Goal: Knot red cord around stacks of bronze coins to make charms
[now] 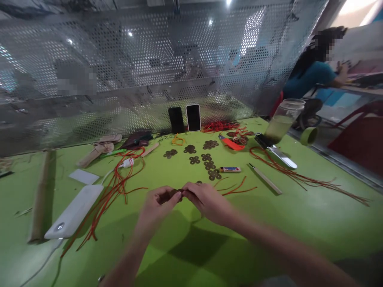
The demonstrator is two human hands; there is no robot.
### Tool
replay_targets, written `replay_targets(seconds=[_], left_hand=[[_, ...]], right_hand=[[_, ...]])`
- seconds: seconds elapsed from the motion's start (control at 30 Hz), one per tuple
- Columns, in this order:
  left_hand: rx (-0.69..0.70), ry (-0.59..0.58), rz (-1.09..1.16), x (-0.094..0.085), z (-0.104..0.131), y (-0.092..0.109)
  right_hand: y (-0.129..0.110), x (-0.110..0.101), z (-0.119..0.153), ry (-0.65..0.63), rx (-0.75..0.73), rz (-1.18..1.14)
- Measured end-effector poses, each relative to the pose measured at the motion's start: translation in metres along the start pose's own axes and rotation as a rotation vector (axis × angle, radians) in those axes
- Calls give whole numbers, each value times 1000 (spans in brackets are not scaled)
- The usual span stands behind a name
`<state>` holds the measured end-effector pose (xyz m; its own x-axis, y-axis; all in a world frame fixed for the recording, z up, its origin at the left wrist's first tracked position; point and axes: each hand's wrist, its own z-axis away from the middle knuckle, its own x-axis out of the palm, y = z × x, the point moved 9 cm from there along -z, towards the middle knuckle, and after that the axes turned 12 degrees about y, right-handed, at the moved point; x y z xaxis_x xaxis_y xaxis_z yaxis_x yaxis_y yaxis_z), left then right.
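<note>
My left hand (161, 203) pinches dark round pieces that look like holed coins (176, 193) between thumb and fingers. From the other side, the closed fingertips of my right hand (206, 199) meet the same coins; whether a cord lies between them is hidden. Beyond my hands, clusters of similar coins (208, 164) lie flat on the green table (155, 243). Red cords (236, 190) run out just past my right hand. A glue-like tube (230, 170) lies behind them.
White power strip (76, 211), bamboo stick (42, 195) and red cord bundle (115, 185) lie left. On the right are a pen-like tool (265, 178), orange cutter (233, 144) and liquid-filled jar (279, 123). Two phones (193, 118) lean against perforated metal (143, 71). A person (314, 75) sits far right.
</note>
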<state>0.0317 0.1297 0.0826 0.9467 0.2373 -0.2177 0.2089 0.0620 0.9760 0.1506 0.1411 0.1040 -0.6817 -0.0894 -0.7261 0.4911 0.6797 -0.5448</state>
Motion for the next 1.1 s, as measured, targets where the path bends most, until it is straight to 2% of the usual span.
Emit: replay_targets(seconds=[0.13,0.37,0.5,0.67,0.73,0.87,0.93,1.1], left_hand=[[-61,-44,7,4,-7,-16],[-192,-171,123,21,-10,-30],[-231,-171,158,25,-11,-38],[-246,-137,116,21,-5,-51],[-122,-111,50,17,-4,-45],[299,-23,-140,10,1,-14],[446,-14,-203,9,3,-4],[614,-28,-244,10,4,7]], right_hand=[[11,-1,1,33,-4,104],[20,-3,3,53,-106,128],[26,-3,5,88,-158,114],[29,-2,9,124,-180,61],[28,0,10,128,-175,37],[24,4,13,117,-159,-3],[22,6,15,111,-151,-22],[23,8,16,107,-115,-50]])
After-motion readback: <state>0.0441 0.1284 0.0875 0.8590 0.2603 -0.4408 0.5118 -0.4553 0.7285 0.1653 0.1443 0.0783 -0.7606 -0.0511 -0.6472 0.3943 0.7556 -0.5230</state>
